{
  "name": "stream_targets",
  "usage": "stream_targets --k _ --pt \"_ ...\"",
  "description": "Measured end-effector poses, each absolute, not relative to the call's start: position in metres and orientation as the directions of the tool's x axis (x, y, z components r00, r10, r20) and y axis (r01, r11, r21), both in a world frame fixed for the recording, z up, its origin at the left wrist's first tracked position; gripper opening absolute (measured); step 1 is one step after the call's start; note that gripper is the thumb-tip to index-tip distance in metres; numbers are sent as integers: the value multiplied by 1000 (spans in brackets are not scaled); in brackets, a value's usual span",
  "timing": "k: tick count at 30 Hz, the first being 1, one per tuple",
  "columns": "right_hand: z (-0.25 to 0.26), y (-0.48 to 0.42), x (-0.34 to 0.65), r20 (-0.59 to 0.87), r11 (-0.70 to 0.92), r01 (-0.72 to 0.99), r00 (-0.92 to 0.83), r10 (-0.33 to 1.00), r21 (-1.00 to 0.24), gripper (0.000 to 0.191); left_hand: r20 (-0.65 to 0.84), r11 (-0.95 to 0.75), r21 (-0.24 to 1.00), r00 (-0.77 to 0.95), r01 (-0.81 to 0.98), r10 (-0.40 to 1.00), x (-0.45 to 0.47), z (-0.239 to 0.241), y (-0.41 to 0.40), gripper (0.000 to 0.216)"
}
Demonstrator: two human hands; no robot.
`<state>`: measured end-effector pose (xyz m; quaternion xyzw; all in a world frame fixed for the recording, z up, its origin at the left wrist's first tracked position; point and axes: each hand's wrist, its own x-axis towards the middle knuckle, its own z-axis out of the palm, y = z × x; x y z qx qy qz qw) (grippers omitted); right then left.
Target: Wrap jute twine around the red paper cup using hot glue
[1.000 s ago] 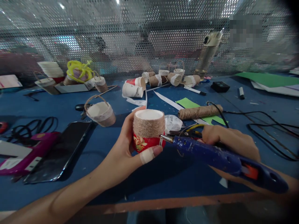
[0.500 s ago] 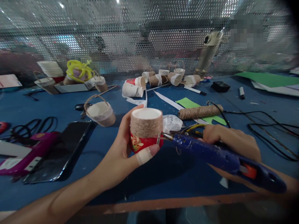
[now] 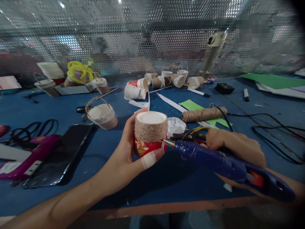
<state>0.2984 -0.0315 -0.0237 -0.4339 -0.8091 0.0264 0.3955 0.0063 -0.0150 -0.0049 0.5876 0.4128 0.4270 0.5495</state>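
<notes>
My left hand [image 3: 133, 146] is closed around a red paper cup [image 3: 151, 133], its upper part wound with brown twine and its white inside facing up. A bandage wraps the left thumb, which presses the cup's lower front. My right hand [image 3: 234, 146] grips a blue glue gun [image 3: 212, 159], partly hiding its fingers behind the gun's body. The metal nozzle of the gun meets the cup's right side, just under the lowest turns of twine. Behind the gun lie scissors with yellow-and-black handles [image 3: 202, 133], partly covered.
A twine roll [image 3: 205, 114] lies on green paper beyond my right hand. Left are a twine-handled cup basket [image 3: 102, 116], a phone [image 3: 59, 156] and a purple glue gun [image 3: 40, 156]. Several cups and a bottle [image 3: 212, 55] stand at the back by a perforated screen [image 3: 133, 41]. Black cables [image 3: 274, 127] run right.
The cup and my left hand have shifted slightly right. The glue gun's nozzle has moved a little left and down across the cup's side.
</notes>
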Motion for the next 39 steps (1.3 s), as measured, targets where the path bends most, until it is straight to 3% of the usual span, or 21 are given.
stream_targets --k 7,13,25,31,39 --pt "-23 -30 299 605 625 658 -309 733 -421 22 44 -45 999 207 3 977 13 2 -18 90" --pt "-19 -25 297 606 641 620 -314 731 -452 29 96 -90 995 259 -37 961 8 -3 -16 90" --pt "-22 -30 299 588 650 584 -331 738 -487 24 83 -90 996 278 13 957 7 -2 -15 90" --pt "-23 -27 299 607 613 638 -273 746 -467 25 56 -51 998 251 -28 966 8 -4 -17 95" --pt "-26 -28 301 634 664 631 -331 699 -401 21 58 -61 998 274 3 960 9 -4 -15 90"
